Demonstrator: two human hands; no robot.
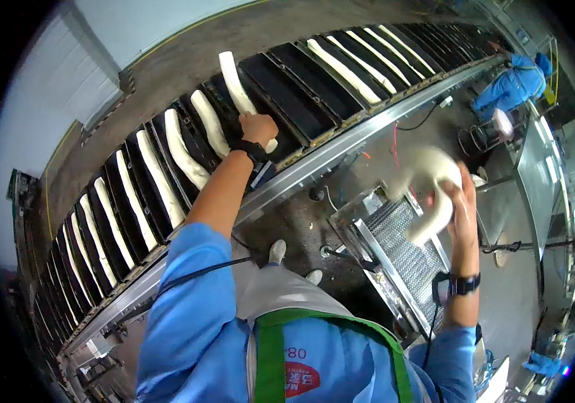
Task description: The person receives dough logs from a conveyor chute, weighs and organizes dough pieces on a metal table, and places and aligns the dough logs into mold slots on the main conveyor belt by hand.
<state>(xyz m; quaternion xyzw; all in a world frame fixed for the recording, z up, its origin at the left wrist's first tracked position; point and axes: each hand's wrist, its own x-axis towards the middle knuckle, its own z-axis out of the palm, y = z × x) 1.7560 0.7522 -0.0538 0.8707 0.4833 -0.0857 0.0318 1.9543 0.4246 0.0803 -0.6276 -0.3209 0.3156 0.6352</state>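
Observation:
My left hand (258, 129) is closed around the lower part of a pale dough roll (235, 84). This roll lies at an angle over a long black baking tin (287, 138), its far end reaching past the tin's edge. Off to the right, my right hand (461, 201) grips a second dough roll (435, 168), which sags in a bent hook shape and is blurred at its left side. It hangs in the air above a metal mesh conveyor (402, 235). Another dough roll (210, 124) rests in the tin just left of my left hand.
A long row of black tins, many holding dough rolls (156, 174), runs along a metal conveyor rail (368, 131). Two bare tins (314, 84) sit right of my left hand. A co-worker in blue (512, 84) stands at the upper right, near a metal table (539, 168).

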